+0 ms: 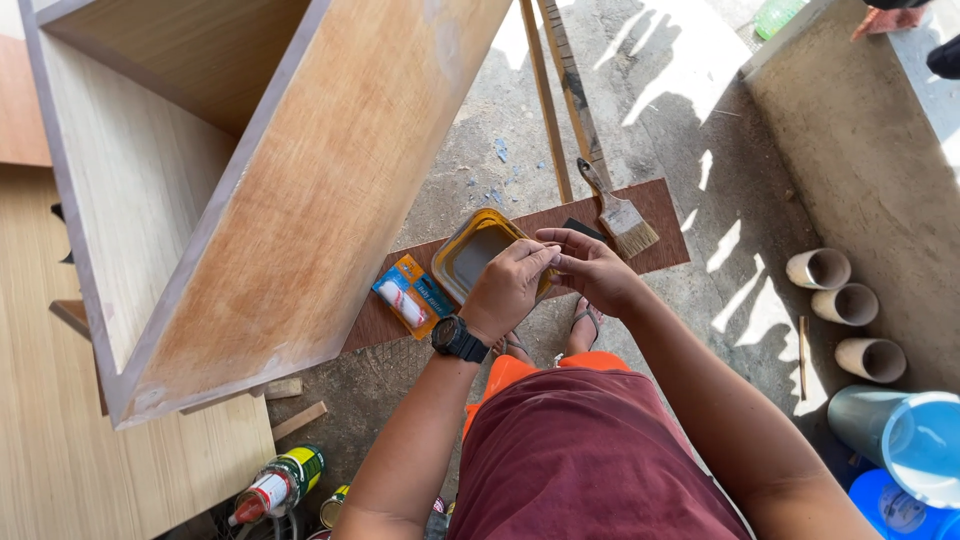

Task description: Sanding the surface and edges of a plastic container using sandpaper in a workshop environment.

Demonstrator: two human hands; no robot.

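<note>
Left hand: my left hand, with a black wristwatch on the wrist, is raised in front of me, fingers curled in and tips pinched together against the right hand.
Right hand: my right hand meets it from the other side, thumb and forefinger closed toward the same spot.
Grip: both grips are drawn together fingertip to fingertip; whatever sits between them is too small and too hidden for me to name, so I cannot tell what they are clamped on.
Paint tray: the yellow-rimmed paint tray lies directly below the grip and slightly to its left, partly covered by my left hand; it rests on a brown board strip laid on the concrete floor.
Roller pack: a small roller refill in a blue and orange blister pack lies just beside the tray, left of the grip and lower down, also on the brown strip.
Paintbrush: a flat paintbrush lies to the right of the grip and a little beyond it, bristles toward me, handle pointing away.
Cabinet: a large open plywood cabinet box stands tilted on the left of the grip, well clear of my hands.
Cans: a spray bottle and a small tin sit on the floor near my left elbow.
Pipe pieces: three short pipe sections lie well off to the right, with blue buckets nearer me.
</note>
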